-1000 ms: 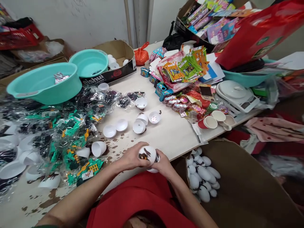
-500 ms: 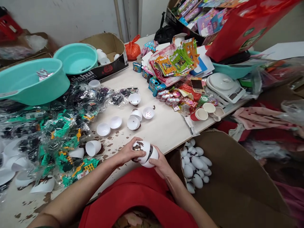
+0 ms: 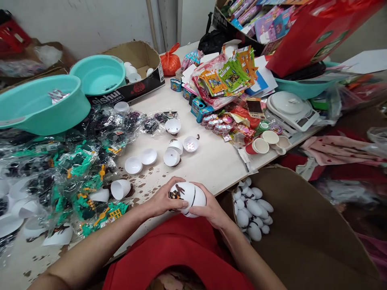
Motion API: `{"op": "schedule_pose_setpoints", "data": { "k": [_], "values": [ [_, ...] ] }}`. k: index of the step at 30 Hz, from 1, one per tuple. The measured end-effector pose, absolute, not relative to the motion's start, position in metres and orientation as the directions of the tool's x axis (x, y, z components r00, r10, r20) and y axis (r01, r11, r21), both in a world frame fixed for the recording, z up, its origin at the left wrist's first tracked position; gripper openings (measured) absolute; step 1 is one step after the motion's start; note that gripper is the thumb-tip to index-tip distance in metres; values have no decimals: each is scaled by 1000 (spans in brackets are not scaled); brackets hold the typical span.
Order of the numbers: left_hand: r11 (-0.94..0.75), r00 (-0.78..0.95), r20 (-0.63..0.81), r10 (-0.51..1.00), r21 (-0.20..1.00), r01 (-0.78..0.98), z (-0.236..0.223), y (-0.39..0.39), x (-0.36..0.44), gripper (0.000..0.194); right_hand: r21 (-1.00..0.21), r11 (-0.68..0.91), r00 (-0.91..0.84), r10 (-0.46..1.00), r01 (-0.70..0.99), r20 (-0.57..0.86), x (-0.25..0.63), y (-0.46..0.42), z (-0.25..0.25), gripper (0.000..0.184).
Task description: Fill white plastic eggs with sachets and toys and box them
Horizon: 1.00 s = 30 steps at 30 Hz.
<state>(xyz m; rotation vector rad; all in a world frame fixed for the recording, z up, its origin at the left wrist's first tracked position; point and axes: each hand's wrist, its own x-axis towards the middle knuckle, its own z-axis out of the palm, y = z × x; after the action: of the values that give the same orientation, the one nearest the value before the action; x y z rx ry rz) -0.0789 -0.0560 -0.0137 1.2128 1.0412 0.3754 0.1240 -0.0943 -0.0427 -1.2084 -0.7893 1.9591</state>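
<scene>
Both hands hold one white plastic egg (image 3: 189,196) with a dark print, above the table's near edge. My left hand (image 3: 163,199) grips its left half, fingers curled round it. My right hand (image 3: 211,209) grips the right half from below and behind. The two halves meet at a dark seam. Several open white egg halves (image 3: 142,160) lie on the table just beyond. Bagged green and black toys (image 3: 81,177) are heaped to the left.
A cardboard box (image 3: 302,225) at the right holds several closed white eggs (image 3: 252,209). Two teal basins (image 3: 45,104) stand at the back left. Candy packets, cups and a white scale (image 3: 292,110) crowd the right side of the table (image 3: 217,161).
The two egg halves, held slightly askew before, have been pressed together into a closed egg. My hands stayed at the table's near edge; the view shifted a little.
</scene>
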Motion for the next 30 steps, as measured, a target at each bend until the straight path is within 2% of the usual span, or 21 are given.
{"op": "schedule_pose_setpoints", "data": {
  "k": [3, 6, 9, 12, 14, 16, 17, 21, 25, 28, 30],
  "values": [
    [374, 530, -449, 719, 893, 249, -14, -54, -84, 61, -809, -568, -337, 799, -148, -499, 125, -92, -38, 81],
    [375, 586, -454, 671, 890, 261, -10, -50, -90, 62, -808, -572, -349, 792, -139, -501, 122, -90, -36, 81],
    [513, 576, -547, 608, 824, 242, -5, -51, -92, 64, -785, -587, -268, 803, -197, -533, 112, -90, -35, 74],
    [675, 486, -664, 569, 714, 186, -1, -56, -90, 68, -763, -589, -171, 808, -266, -564, 103, -92, -34, 67],
    [740, 448, -709, 545, 658, 142, 1, -59, -89, 68, -750, -607, -223, 795, -263, -564, 103, -93, -30, 80],
    [790, 451, -739, 500, 602, 112, 5, -61, -88, 67, -760, -619, -307, 775, -199, -552, 106, -93, -24, 95],
    [812, 460, -751, 474, 574, 102, 7, -63, -88, 65, -768, -621, -328, 766, -154, -553, 108, -93, -21, 96],
    [849, 396, -786, 474, 528, 31, 18, -74, -83, 60, -765, -643, -325, 734, -48, -597, 108, -90, -11, 89],
    [863, 243, -830, 503, 499, -81, 17, -73, -74, 53, -721, -683, -308, 716, -120, -627, 104, -82, -14, 87],
    [883, 293, -836, 464, 465, -73, 12, -57, -73, 54, -656, -737, -349, 666, -166, -660, 107, -69, -16, 77],
    [899, 343, -837, 427, 434, -62, 12, -48, -73, 53, -659, -741, -386, 650, -130, -655, 111, -64, -13, 80]
  ]
}}
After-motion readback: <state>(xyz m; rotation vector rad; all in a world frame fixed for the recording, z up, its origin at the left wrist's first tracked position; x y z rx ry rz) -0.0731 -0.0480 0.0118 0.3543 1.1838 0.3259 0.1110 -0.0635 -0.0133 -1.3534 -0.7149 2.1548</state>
